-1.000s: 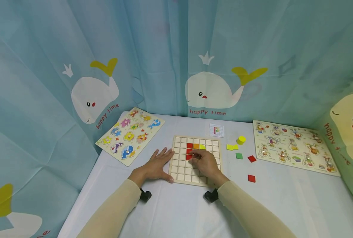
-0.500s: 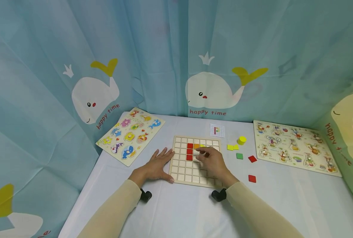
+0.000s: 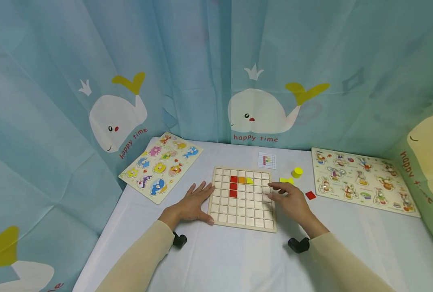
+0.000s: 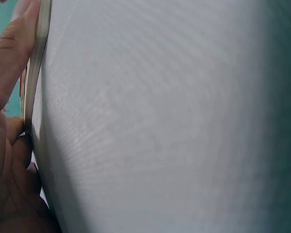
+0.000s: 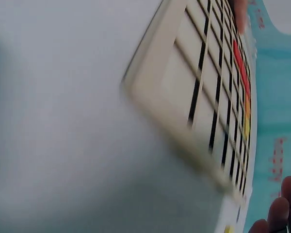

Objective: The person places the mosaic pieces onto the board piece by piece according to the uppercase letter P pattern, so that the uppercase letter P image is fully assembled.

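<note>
A wooden grid board [image 3: 241,211] lies flat on the table. It bears a column of red square tiles [image 3: 233,186], an orange tile [image 3: 242,180] and a yellow piece [image 3: 250,181] beside it. My left hand [image 3: 191,205] rests with spread fingers against the board's left edge; in the left wrist view its thumb [image 4: 12,53] touches the board's side. Over the right edge hovers my right hand [image 3: 291,200], fingers loosely bent and apart from the thumb, with nothing seen between them. Near it lie yellow tiles [image 3: 284,180] and a red tile [image 3: 310,195], while the hand and arm hide the ground beneath.
A small pattern card [image 3: 266,160] lies behind the board. A yellow cylinder [image 3: 297,172] stands to its right. An animal puzzle board [image 3: 154,176] sits at the back left, another puzzle board [image 3: 351,178] at the back right. Whale-printed curtains [image 3: 202,81] enclose the table.
My right hand has moved right, from the red tiles to the board's right edge, uncovering the middle cells and now covering the green tile and the nearer red tile. The left hand stays put.
</note>
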`<act>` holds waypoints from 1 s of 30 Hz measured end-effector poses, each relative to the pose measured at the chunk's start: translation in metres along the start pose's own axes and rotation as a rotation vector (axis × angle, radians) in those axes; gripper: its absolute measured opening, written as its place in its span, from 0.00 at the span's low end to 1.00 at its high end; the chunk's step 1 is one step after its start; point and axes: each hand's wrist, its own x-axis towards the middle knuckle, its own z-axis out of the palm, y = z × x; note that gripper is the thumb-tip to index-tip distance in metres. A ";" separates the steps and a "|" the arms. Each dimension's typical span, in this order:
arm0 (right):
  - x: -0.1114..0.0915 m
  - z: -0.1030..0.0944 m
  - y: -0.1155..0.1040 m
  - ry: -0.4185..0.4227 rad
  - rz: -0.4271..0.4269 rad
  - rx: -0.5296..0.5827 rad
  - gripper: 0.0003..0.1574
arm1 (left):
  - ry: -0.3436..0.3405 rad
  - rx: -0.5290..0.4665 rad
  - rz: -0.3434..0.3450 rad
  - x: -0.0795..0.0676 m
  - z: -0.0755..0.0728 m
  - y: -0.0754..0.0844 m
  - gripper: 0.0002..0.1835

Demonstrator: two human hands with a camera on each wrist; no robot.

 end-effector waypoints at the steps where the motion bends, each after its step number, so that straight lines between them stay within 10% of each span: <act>1: -0.003 -0.005 0.004 0.002 0.006 -0.011 0.26 | -0.001 0.001 0.000 0.000 0.000 0.000 0.70; 15: -0.049 -0.065 0.057 -0.113 0.109 -0.087 0.38 | 0.006 0.010 0.006 0.001 0.001 -0.001 0.70; 30: -0.068 -0.073 0.091 -0.117 0.097 -0.128 0.37 | 0.007 0.021 0.000 0.000 0.001 0.000 0.70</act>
